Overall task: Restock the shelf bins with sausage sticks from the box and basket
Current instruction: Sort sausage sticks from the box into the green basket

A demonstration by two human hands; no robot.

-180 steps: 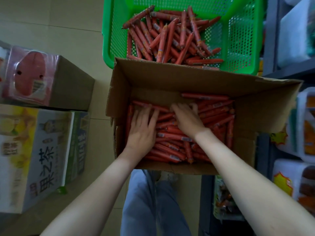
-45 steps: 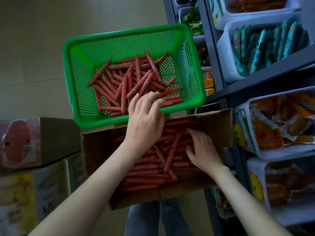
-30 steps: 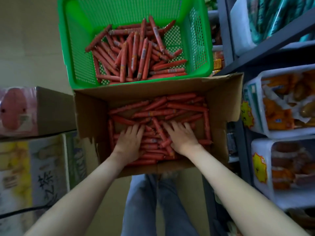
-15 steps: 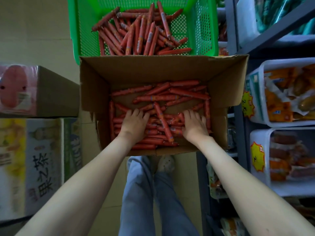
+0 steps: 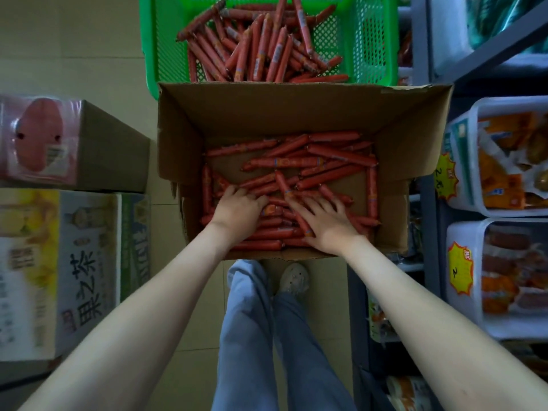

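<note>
The cardboard box (image 5: 296, 114) stands open on the tiled floor (image 5: 74, 40), and both hands are down inside its near end. A loose layer of red sausage sticks (image 5: 296, 163) covers most of the box bottom, lying crosswise and at angles, with bare cardboard showing in the far left part.

The left hand (image 5: 240, 204) is on the sticks by the box's near left wall. Its fingers bend down into the pile, but I cannot tell whether they actually grip any stick. The right hand (image 5: 323, 221) lies released nearer the box's right side, fingers straight and spread, palm down on the sticks.

Touching the far wall of the box is the green basket (image 5: 373, 40), which holds a second heap (image 5: 258, 51) of the same sticks.

To the right of the box, white shelf bins (image 5: 462, 137) hold orange packets and carry yellow price stickers. To the left of the box, a brown carton (image 5: 112, 149) sits on a printed carton (image 5: 89, 262). Just behind the box's near wall are the person's blue jeans (image 5: 246, 321) and a pale shoe (image 5: 293, 280).
</note>
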